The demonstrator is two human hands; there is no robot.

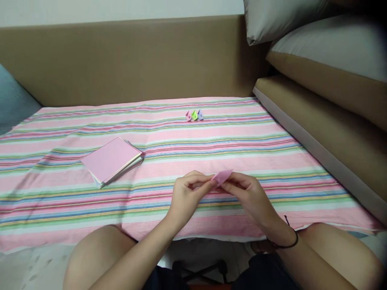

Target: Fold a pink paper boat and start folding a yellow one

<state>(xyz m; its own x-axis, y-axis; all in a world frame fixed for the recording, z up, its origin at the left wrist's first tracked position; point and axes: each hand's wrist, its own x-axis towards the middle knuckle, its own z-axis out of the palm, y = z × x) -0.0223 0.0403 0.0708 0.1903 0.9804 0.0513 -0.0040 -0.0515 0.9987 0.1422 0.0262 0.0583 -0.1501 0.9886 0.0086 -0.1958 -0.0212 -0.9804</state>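
Between my two hands is a small folded piece of pink paper (223, 177), held just above the striped cloth. My left hand (190, 191) pinches its left side between thumb and fingers. On the other side, my right hand (246, 191) grips it the same way, and a dark band circles that wrist. The fingertips hide the paper's lower part. Farther back stand small folded paper pieces in a row: a pink one (188, 116), a yellow-green one (194, 115) and a lilac one (200, 115). To the left lies a stack of coloured paper sheets (111, 159), pink on top.
A striped cloth (163, 161) covers the surface, with a brown padded panel (136, 60) along its back. Brown and grey cushions (320, 133) are piled at the right. A blue cushion (13, 100) leans at the far left. My knees are at the front edge.
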